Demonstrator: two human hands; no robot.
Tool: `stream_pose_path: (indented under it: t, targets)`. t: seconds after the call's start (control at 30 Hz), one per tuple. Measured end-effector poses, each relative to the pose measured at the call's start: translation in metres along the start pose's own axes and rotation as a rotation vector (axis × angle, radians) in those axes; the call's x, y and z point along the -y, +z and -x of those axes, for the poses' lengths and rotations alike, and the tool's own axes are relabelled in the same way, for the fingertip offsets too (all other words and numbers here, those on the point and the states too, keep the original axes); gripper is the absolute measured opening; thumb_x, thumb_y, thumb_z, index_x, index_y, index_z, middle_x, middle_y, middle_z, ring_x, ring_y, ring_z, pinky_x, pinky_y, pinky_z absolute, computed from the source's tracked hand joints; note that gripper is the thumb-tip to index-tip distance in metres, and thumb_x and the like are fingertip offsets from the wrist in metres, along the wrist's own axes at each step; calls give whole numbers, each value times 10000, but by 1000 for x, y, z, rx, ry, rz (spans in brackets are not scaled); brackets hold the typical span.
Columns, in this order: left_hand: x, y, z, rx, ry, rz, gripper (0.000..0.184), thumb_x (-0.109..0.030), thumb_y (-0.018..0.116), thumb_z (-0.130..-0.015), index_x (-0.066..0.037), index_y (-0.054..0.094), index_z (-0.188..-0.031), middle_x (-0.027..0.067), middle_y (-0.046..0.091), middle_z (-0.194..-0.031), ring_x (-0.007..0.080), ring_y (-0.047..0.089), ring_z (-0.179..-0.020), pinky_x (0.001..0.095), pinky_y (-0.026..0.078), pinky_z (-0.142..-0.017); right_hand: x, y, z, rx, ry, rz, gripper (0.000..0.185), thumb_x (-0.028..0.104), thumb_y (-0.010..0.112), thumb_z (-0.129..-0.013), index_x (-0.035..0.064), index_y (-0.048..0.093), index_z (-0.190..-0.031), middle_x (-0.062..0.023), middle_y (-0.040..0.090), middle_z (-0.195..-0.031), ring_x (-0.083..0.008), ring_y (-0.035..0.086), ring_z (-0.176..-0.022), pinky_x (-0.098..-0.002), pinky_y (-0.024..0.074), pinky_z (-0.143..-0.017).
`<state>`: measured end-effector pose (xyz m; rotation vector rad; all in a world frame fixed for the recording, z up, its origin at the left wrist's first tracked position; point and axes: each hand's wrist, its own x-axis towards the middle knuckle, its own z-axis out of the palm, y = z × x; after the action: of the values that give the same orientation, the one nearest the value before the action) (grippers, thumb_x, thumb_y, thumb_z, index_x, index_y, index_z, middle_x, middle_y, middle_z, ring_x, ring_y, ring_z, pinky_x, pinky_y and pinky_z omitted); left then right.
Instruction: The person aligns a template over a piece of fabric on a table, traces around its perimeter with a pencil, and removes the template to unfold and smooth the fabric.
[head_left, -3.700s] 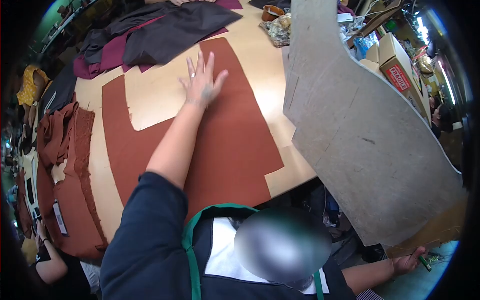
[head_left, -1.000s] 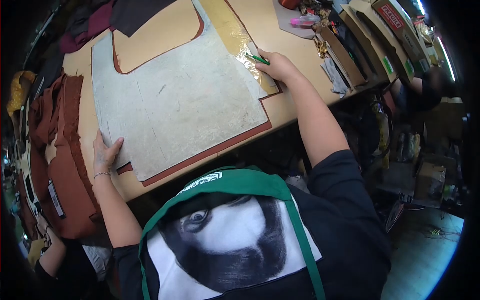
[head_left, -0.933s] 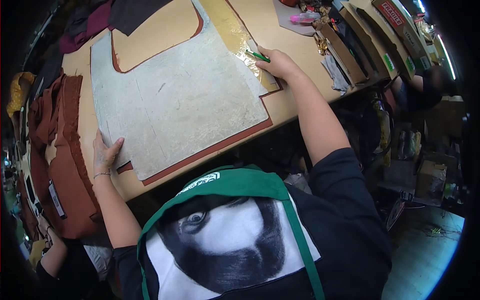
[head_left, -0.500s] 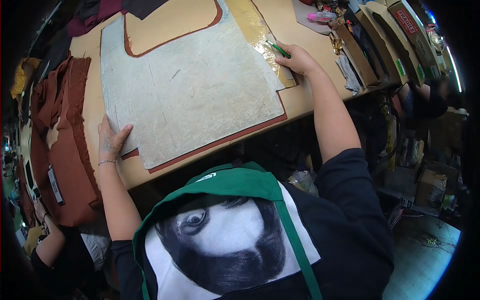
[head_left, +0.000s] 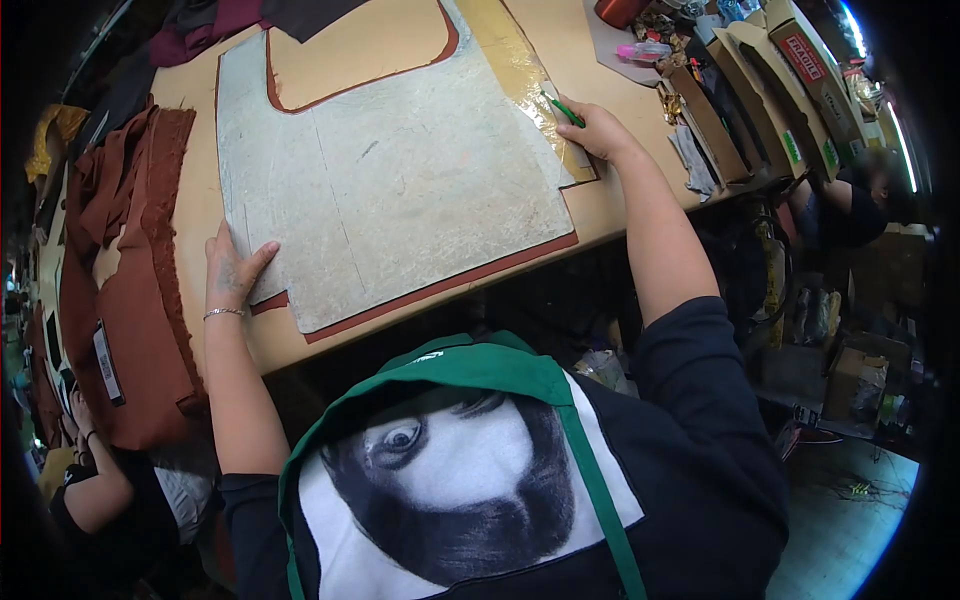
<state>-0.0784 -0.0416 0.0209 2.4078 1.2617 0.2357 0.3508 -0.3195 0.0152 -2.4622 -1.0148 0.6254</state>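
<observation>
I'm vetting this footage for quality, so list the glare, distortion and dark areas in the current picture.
Head view: glare whitens part of the shiny yellow strip beside the right hand; head view, edges: wide-lens bending with black rounded corners; head view, below the table: deep shadow; head view, middle: the grey board looks fairly sharp.

The board (head_left: 400, 190) is pale grey, mottled with whitish scuffs and crossed by thin dark lines; the strip (head_left: 512, 65) along it is glossy golden yellow; the cloth (head_left: 271, 303) beneath is rust-brown, like the heap (head_left: 140, 350) at left; the pen (head_left: 566, 110) is green; the table (head_left: 360, 55) is light tan; the apron (head_left: 470, 365) is green, the shirt (head_left: 690, 450) black with a black-and-white picture (head_left: 450, 480).
</observation>
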Motion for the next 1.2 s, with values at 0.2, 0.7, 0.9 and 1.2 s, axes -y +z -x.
stream_pose_path:
  t: [0.2,0.7,0.9,1.2]
  targets:
    - [-2,-2,-1,46,-27,-11,919,-423,750,-590,41,330,-1262,264,454,-1045,385,449,-1006,402,369,-892,-21,5,-7,-23,-117,-12,584,233,660,-745,128,427,-1270,-181,584,-1053,-261,578,-941,-317,422,-839]
    - [-5,0,1,-31,37,-260,818,-414,752,-588,31,427,-1193,253,482,-1006,364,465,-942,395,391,-839,-2,-2,6,-39,-31,7,538,192,655,-751,73,456,-1237,-165,588,-1057,-231,570,-939,-294,408,-844]
    - [17,9,6,-245,305,-223,682,-414,729,-603,8,510,-1091,207,549,-886,347,484,-884,409,398,-790,3,-5,7,-35,-92,-42,508,147,643,-717,56,494,-1194,-158,606,-1013,-214,573,-913,-322,432,-820]
    - [41,-1,10,-34,162,267,583,-227,719,-675,-29,499,-1177,114,445,-1000,237,449,-984,314,367,-896,-2,-4,5,24,-50,-202,542,102,625,-769,37,419,-1266,-130,544,-1152,-174,517,-1024,-271,374,-893]
